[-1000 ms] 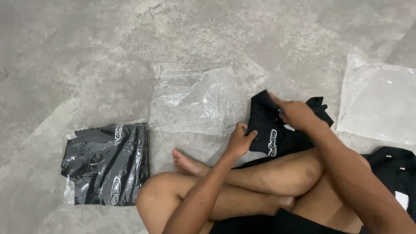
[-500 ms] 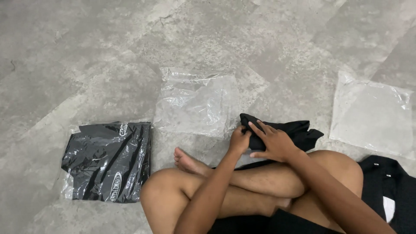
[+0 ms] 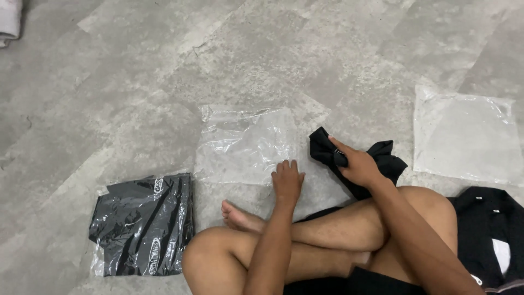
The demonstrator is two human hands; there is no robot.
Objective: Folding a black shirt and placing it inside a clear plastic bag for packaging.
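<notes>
I sit cross-legged on a grey floor. My right hand point(image 3: 356, 164) grips a bunched black garment point(image 3: 385, 161) lying on the floor just past my knee. My left hand point(image 3: 287, 180) rests flat, fingers together, on the near right corner of an empty clear plastic bag point(image 3: 240, 143) spread on the floor in front of me. It holds nothing.
A black garment packed in a clear bag point(image 3: 143, 225) lies at the lower left. A second empty clear bag point(image 3: 464, 134) lies at the right. More black clothing point(image 3: 488, 229) sits by my right leg. A white cloth point(image 3: 10, 22) shows at the top left corner.
My left hand has let go of the black garment and moved left onto the corner of the clear bag. My right hand has kept hold of the garment, now bunched smaller.
</notes>
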